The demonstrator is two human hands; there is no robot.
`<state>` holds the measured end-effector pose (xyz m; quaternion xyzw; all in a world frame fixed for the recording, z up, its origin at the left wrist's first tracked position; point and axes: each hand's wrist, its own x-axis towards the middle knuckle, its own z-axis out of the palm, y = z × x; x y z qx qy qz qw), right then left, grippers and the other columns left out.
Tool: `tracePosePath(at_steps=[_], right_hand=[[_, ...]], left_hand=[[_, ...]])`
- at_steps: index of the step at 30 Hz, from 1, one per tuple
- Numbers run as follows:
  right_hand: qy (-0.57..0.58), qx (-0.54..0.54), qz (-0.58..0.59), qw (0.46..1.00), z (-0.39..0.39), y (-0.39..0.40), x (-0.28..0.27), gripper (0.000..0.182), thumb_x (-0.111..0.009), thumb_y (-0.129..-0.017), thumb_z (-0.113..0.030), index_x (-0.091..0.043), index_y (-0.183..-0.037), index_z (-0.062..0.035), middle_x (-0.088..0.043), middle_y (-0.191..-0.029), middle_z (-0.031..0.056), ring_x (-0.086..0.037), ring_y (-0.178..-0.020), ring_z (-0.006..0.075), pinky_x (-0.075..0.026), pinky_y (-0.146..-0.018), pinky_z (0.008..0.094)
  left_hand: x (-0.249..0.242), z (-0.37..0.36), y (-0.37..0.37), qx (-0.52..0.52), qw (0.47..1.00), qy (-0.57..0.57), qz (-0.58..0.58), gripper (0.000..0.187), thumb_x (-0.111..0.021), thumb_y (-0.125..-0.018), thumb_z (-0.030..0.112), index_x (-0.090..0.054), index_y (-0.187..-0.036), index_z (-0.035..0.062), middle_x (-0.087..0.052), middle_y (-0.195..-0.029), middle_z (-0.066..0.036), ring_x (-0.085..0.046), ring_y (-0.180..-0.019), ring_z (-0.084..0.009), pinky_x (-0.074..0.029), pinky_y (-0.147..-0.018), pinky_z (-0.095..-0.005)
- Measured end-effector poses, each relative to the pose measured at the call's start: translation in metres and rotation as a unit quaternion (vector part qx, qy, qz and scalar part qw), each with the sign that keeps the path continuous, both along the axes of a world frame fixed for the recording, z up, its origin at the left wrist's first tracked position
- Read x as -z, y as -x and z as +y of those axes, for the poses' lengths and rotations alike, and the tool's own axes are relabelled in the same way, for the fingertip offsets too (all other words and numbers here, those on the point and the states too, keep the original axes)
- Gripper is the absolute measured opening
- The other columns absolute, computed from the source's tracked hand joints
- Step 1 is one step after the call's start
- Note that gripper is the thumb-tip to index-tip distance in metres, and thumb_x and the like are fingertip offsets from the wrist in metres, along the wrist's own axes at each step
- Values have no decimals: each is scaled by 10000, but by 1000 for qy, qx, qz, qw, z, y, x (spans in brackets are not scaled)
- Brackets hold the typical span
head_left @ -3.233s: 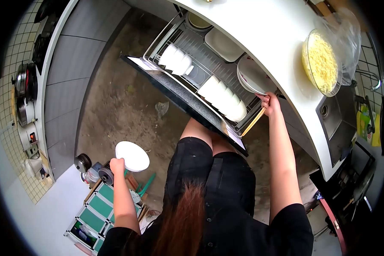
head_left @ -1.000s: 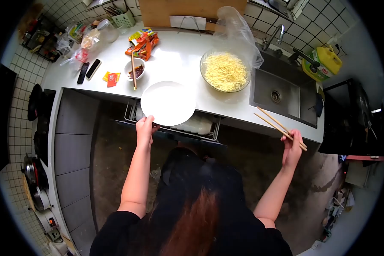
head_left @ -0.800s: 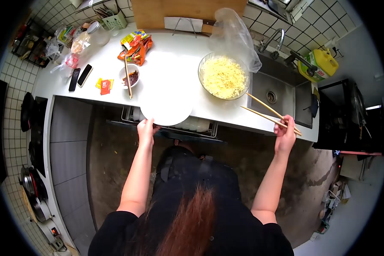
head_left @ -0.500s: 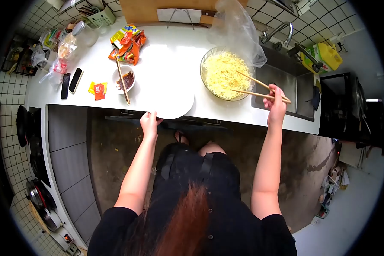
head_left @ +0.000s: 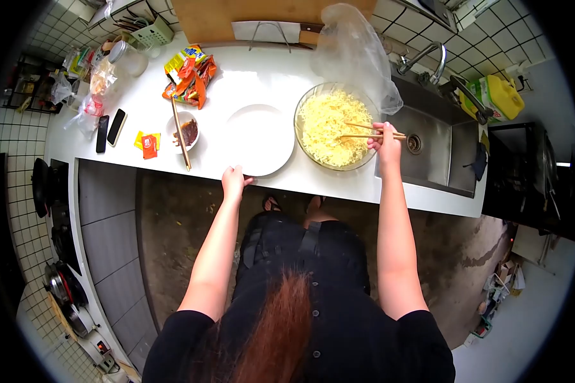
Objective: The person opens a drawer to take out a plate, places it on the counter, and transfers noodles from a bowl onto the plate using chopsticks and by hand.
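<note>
My right hand [head_left: 387, 145] holds a pair of wooden chopsticks [head_left: 364, 130], their tips in yellow noodle-like food [head_left: 331, 121] inside a glass bowl [head_left: 301, 148]. Left of that bowl, a white plate [head_left: 260, 139] lies on the counter near its front edge. At the plate's lower left rim is my left hand [head_left: 235, 181], fingers pressed together; whether they grip the rim is hard to make out. Another pair of chopsticks [head_left: 180, 137] rests across a small white bowl [head_left: 196, 140] with dark red sauce [head_left: 188, 131].
The sink [head_left: 425, 150] and faucet [head_left: 437, 60] are on the right. A plastic bag [head_left: 351, 48] stands behind the glass bowl. Orange and yellow packets [head_left: 190, 76], small sachets [head_left: 149, 145], two phones [head_left: 115, 126] and a jar [head_left: 129, 59] lie on the left counter.
My right hand has moved left, bringing the chopsticks further over the glass bowl. My left hand is slightly right of where it was, and the whole view has shifted a little.
</note>
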<state>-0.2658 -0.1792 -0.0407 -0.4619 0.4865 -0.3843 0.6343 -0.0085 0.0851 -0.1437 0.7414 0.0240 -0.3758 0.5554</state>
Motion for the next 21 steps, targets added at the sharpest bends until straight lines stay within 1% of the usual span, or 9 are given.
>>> tracePosePath(at_steps=[1,2,5,9,11,14,17,21], right_hand=[[-20,6,-12,1000,-2,-1,5,341,-383,-940,-267,-529,-917,41,-486,-710,68,-522,-520,116,-452,-455,217],[-30,-1,-19,999,-4,0,9,361,-374,-943,-286,-519,-912,43,-515,-705,88,-530,-547,130,-460,-476,230],[-90,22,-69,993,-7,-3,22,370,-375,-942,-297,-520,-915,43,-533,-703,98,-531,-560,140,-462,-491,243],[-131,35,-117,984,-10,-6,35,376,-375,-940,-279,-517,-895,66,-526,-699,106,-531,-567,160,-462,-501,255],[-153,57,-141,976,-12,-7,39,348,-393,-927,-251,-520,-880,69,-520,-692,107,-529,-566,165,-458,-492,256],[-179,88,-164,966,-15,-5,40,304,-423,-902,-214,-525,-863,70,-509,-680,105,-524,-559,172,-452,-482,256],[-200,104,-192,955,-19,0,41,274,-443,-883,-188,-528,-850,70,-494,-669,98,-516,-561,177,-449,-489,254],[-224,107,-240,939,-21,9,36,261,-448,-880,-180,-531,-845,65,-474,-660,87,-503,-582,180,-453,-513,254]], left_hand=[[1,-2,0,17,999,-27,0,220,-435,-860,156,-465,-788,-49,-531,-709,-120,-568,-581,-179,-531,-512,-298],[2,-5,1,17,999,-47,-6,224,-431,-870,167,-448,-788,-41,-513,-656,-110,-558,-504,-177,-514,-448,-287],[6,-9,4,-5,999,-32,26,246,-435,-883,192,-426,-809,-42,-509,-663,-112,-561,-490,-185,-511,-433,-291],[10,-12,9,-18,999,-31,25,280,-434,-896,228,-400,-817,-39,-502,-671,-114,-560,-478,-200,-509,-424,-299],[11,-12,11,-13,999,-22,18,298,-426,-901,246,-392,-810,-36,-500,-676,-114,-565,-488,-209,-513,-431,-310],[4,-15,12,-29,997,-31,64,341,-394,-907,300,-393,-807,-26,-502,-684,-114,-560,-485,-218,-518,-444,-330],[-10,-11,15,-19,995,-38,85,373,-361,-908,350,-399,-800,-4,-502,-668,-111,-551,-478,-213,-512,-441,-335],[-28,-5,15,30,994,-41,97,364,-354,-904,369,-410,-758,41,-490,-599,-81,-518,-443,-178,-479,-405,-302]])
